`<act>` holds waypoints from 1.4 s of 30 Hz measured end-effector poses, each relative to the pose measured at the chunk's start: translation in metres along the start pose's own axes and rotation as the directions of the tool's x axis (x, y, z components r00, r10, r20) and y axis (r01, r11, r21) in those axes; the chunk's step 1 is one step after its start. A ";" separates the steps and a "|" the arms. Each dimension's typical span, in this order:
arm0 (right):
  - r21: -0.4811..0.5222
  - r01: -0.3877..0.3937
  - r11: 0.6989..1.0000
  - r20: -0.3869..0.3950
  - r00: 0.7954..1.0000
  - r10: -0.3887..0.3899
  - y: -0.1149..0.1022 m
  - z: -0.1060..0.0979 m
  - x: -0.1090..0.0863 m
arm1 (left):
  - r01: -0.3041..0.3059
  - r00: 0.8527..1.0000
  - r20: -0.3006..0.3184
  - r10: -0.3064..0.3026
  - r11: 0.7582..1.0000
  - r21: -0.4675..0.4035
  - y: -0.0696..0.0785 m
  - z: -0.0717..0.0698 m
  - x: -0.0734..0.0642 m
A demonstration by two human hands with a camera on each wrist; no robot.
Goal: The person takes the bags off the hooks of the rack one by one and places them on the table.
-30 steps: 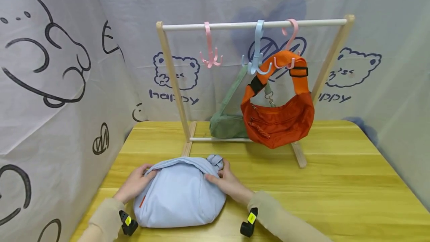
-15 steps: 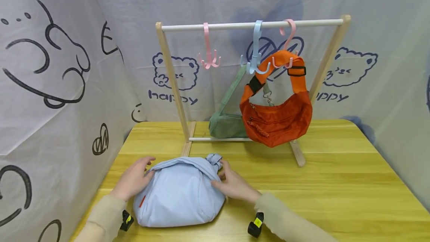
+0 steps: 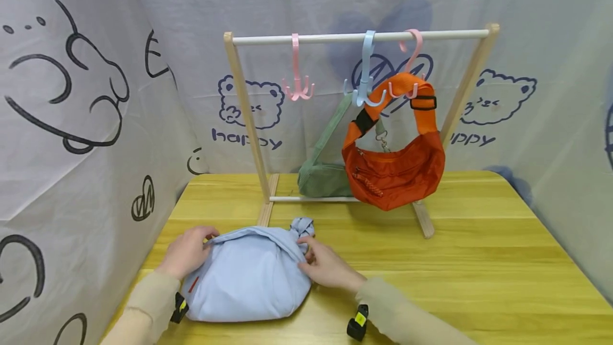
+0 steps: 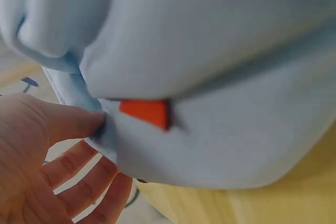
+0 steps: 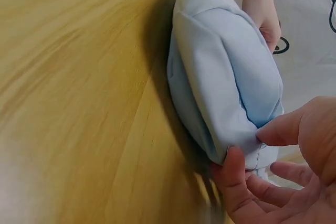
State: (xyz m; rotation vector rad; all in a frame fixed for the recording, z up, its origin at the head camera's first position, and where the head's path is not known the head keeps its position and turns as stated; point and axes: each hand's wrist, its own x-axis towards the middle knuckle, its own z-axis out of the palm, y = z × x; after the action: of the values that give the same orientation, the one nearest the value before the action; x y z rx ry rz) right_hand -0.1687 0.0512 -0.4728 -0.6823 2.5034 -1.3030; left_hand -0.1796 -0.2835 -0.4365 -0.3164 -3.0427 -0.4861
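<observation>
A light blue cloth bag (image 3: 246,281) with a knotted strap (image 3: 303,226) and a small red tag (image 4: 145,113) sits near the front of the table. At its left end, my left hand (image 3: 188,251) pinches the upper edge, thumb on the near side and fingers behind, as the left wrist view shows. My right hand (image 3: 330,265) pinches the bag's right corner just below the knot, thumb and forefinger on the cloth in the right wrist view. The bag's far side is hidden.
Behind the bag stands a wooden rack (image 3: 244,116) with a white rail (image 3: 330,38). A pink hook (image 3: 296,68) and a blue hook (image 3: 366,71) hang there. An orange bag (image 3: 395,174) hangs at right, a green bag (image 3: 324,179) behind it. Patterned cloth (image 3: 158,9) surrounds the wooden table (image 3: 498,249).
Both hands loosen half a second ago, then take hold of the bag's ends again. The bag has shifted slightly to the left, its knot moving with it.
</observation>
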 end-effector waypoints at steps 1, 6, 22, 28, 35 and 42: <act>-0.011 0.000 1.000 0.000 1.000 0.000 0.000 0.001 0.002 | 0.007 1.000 0.003 -0.007 1.000 0.004 -0.002 0.001 0.000; -0.029 -0.012 1.000 0.004 1.000 0.012 -0.001 0.008 0.010 | 0.055 0.998 0.022 -0.056 0.998 0.016 -0.013 0.002 0.001; 0.016 -0.019 1.000 -0.019 1.000 0.019 -0.005 0.025 0.020 | -0.018 0.992 0.125 0.013 0.999 0.040 0.022 -0.025 0.001; 0.160 -0.066 0.985 0.019 0.998 0.064 -0.005 0.029 0.019 | -0.069 0.976 0.209 0.060 0.997 0.037 0.046 -0.032 -0.001; 0.214 -0.040 0.976 0.033 0.999 0.034 -0.004 0.030 0.019 | -0.085 0.971 0.227 0.075 0.996 0.037 0.063 -0.035 0.001; 0.218 0.016 0.976 -0.036 0.999 -0.008 -0.003 0.022 0.019 | -0.120 0.980 0.158 0.121 0.993 -0.019 0.078 -0.038 0.015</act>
State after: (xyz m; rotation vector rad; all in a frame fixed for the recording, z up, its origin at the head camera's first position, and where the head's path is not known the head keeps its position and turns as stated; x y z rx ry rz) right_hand -0.1751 0.0241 -0.4830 -0.6301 2.3375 -1.5772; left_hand -0.1776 -0.2198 -0.3757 -0.5625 -3.1488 -0.4907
